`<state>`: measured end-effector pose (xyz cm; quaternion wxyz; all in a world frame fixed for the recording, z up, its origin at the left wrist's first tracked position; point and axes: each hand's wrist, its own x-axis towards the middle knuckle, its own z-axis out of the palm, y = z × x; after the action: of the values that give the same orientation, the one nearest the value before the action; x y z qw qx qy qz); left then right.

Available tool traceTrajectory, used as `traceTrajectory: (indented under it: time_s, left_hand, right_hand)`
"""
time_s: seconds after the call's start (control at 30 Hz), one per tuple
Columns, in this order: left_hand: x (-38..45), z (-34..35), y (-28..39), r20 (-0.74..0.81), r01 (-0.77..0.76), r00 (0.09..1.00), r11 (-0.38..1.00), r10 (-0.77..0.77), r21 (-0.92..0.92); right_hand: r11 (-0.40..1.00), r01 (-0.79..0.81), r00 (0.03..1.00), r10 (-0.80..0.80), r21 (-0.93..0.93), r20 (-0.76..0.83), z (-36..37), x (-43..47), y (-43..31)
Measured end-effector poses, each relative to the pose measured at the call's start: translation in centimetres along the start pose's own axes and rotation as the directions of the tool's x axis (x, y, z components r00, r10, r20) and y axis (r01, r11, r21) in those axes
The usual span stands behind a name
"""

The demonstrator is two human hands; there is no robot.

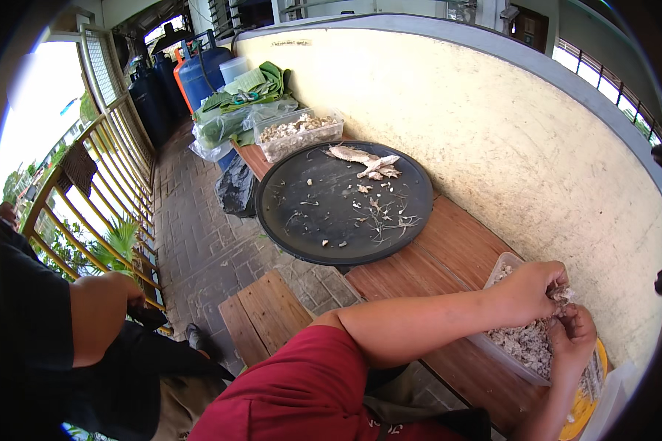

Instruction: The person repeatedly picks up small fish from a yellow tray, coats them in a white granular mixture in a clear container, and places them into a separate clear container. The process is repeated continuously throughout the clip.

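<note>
My left hand (538,289) reaches across to the right, its fingers pinching a piece of flaked fish (561,295). Just below it, my right hand (574,333) has its thumb and fingertips on the same piece. Both hands are over a clear plastic container (507,358) holding a heap of shredded fish meat (527,342). Partly hidden behind my right hand is a yellow round dish (578,410), with what looks like clear plastic on it. On a large round black tray (320,237) lie fish pieces (358,157) and scattered bones and scraps (383,219).
The tray and container stand on a brown wooden bench (414,270) along a cream wall (474,105). Beyond are a second filled container (300,135), folded banana leaves (259,85) and gas cylinders (201,69). A wooden stool (265,314) and another person (38,308) are at left, near a yellow railing (55,198).
</note>
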<state>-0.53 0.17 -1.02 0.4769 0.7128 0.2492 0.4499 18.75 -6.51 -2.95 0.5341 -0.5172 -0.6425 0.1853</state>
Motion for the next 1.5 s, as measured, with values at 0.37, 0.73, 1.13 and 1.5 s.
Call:
traceTrajectory:
  time_s: [0.37, 0.73, 1.13, 1.5]
  left_hand:
    - [0.0, 0.0, 0.0, 0.026, 0.021, 0.999, 0.998, -0.019, -0.067]
    - [0.1, -0.2, -0.4, -0.029, -0.025, 0.999, 0.994, 0.028, 0.110]
    - [0.3, -0.2, -0.5, -0.021, -0.047, 0.998, 0.988, 0.051, 0.148]
    - [0.8, 0.1, -1.6, -0.052, 0.043, 0.997, 0.989, -0.051, -0.145]
  right_hand:
    - [0.905, 0.223, 0.964, -0.260, -0.363, -0.057, 0.6, 0.0, -1.4]
    - [1.000, 0.019, 0.996, -0.021, -0.018, -0.091, -1.2, 0.4, 0.3]
    - [0.930, 0.306, 0.952, -0.303, -0.202, 0.047, -2.2, 1.1, -0.8]
    - [0.936, 0.221, 0.975, -0.205, -0.273, 0.084, -0.7, 0.6, -2.3]
